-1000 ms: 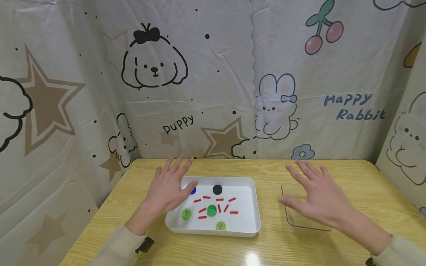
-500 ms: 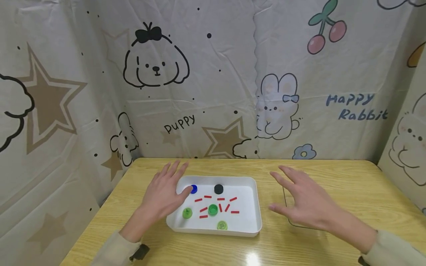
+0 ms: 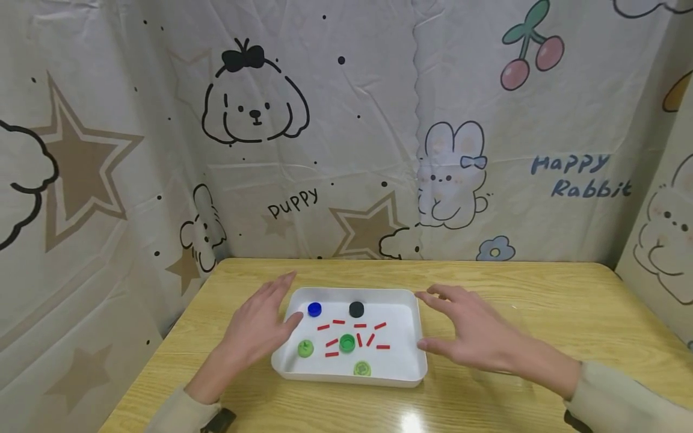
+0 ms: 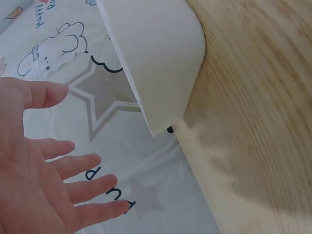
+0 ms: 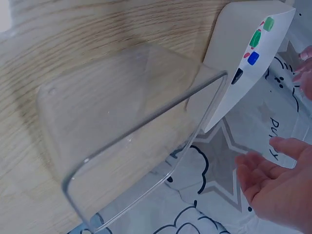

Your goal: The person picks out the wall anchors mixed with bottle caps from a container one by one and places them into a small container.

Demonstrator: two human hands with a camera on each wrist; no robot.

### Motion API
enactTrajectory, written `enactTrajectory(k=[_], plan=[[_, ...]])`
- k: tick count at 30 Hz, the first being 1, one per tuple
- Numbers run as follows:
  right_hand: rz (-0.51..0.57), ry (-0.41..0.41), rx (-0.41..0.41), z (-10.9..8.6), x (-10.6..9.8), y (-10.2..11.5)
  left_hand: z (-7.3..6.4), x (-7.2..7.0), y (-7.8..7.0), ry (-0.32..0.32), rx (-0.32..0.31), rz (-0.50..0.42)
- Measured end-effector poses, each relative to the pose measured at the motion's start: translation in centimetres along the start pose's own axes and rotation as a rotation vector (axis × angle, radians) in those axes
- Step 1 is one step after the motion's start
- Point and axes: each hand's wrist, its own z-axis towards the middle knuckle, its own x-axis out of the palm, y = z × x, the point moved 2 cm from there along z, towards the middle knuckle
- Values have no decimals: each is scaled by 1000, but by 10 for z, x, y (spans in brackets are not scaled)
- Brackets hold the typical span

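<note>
A white tray (image 3: pixel 403 307) lies on the wooden table in the head view. In it are a blue cap (image 3: pixel 314 310), a black cap (image 3: pixel 356 310), a dark green cap (image 3: pixel 347 343), two light green caps (image 3: pixel 305 348) and several short red sticks (image 3: pixel 383 347). My left hand (image 3: pixel 254 331) is held over the tray's left side, its thumb across the rim in view. In the left wrist view its fingers are spread and apart from the tray. My right hand (image 3: pixel 468 328) is by the right rim, fingers loosely bent, holding nothing; contact with the rim is unclear.
A clear plastic box (image 5: pixel 131 112) stands on the table to the right of the tray, mostly behind my right arm in the head view. A printed curtain (image 3: pixel 357 120) hangs at the table's back edge and along both sides.
My right hand has moved left from above the clear box to the tray's right rim. My left hand has shifted slightly left and down, uncovering the blue cap. The tray's contents look unmoved.
</note>
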Motion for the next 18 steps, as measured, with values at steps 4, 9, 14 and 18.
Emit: enactTrajectory(k=[4,9,14,18], plan=[[96,68,26,6,3,7,-2,-1,2,23,-55,-26],[187,107,32,14,8,11,-1,0,4,52,-107,-50],[225,149,47,22,13,14,-1,3,7,68,-122,-73],[240,174,36,30,16,17,0,5,11,73,-106,-82]])
